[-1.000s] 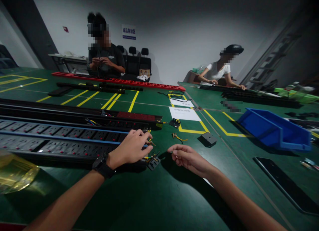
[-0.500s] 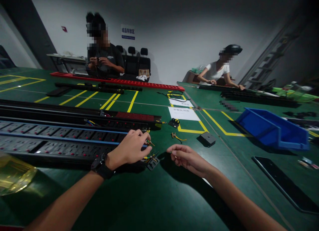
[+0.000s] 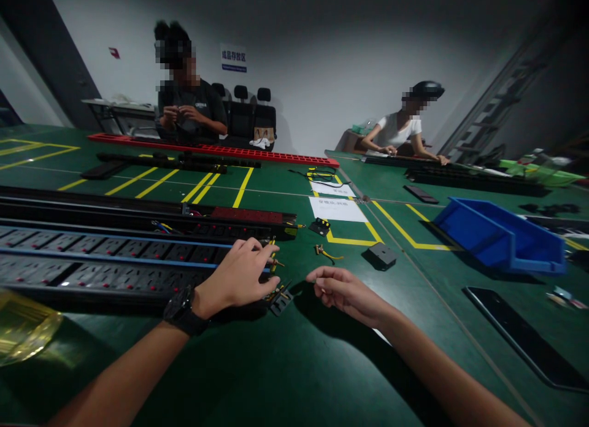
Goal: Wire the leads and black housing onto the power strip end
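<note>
Two long black power strips [image 3: 115, 278] with rows of sockets and small red dots lie side by side at the left. My left hand [image 3: 239, 273], a watch on its wrist, rests over their right end, thumb and fingers apart. Beside its fingertips a yellow-green wire with a brass-coloured end [image 3: 275, 264] sticks out. Just under the thumb is a small black end piece [image 3: 280, 303] with wires at it. My right hand [image 3: 347, 292] hovers over the table to the right, thumb and forefinger pinched together; whatever is between them, if anything, is too small to tell.
Beyond my right hand lie a short yellow wire [image 3: 329, 255], a black block [image 3: 381, 255] and a blue bin [image 3: 499, 237]. A phone-like slab [image 3: 524, 335] is at the right, a yellow clear container [image 3: 27, 326] at the left. Two people [image 3: 191, 111] sit across the table.
My left thumb and fingers have parted around the brass-coloured wire end. My right hand has hardly moved. The whole view has shifted slightly.
</note>
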Demonstrator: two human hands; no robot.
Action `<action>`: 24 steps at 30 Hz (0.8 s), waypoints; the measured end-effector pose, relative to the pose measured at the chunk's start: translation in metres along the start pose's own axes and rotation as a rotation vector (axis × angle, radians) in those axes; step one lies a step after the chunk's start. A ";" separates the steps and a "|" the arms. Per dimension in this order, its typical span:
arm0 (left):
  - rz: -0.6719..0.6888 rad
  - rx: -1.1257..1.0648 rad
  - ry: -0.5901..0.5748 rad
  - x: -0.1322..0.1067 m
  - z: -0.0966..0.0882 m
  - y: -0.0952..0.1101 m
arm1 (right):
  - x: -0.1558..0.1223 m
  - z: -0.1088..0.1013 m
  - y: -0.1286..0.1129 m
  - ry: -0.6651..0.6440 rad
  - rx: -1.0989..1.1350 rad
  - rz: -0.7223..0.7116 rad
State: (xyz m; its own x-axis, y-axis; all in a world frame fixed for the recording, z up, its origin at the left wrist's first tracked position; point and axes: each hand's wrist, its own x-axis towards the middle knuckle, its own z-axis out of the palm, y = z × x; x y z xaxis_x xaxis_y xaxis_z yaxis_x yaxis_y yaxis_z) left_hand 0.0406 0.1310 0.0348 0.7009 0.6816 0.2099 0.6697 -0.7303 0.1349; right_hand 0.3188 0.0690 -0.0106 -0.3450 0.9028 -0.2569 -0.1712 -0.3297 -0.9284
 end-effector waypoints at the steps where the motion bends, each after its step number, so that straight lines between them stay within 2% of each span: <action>1: 0.002 0.010 -0.012 0.000 0.000 0.000 | 0.000 0.000 0.000 0.001 0.001 -0.002; 24: -0.003 -0.089 -0.015 0.002 0.004 -0.005 | 0.001 0.001 0.001 -0.009 -0.004 -0.006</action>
State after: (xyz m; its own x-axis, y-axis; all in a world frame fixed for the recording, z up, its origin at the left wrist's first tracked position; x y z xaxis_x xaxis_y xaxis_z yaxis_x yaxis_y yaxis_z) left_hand 0.0397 0.1362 0.0310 0.7032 0.6836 0.1954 0.6474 -0.7293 0.2214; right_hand 0.3179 0.0691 -0.0115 -0.3521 0.9023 -0.2487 -0.1695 -0.3228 -0.9312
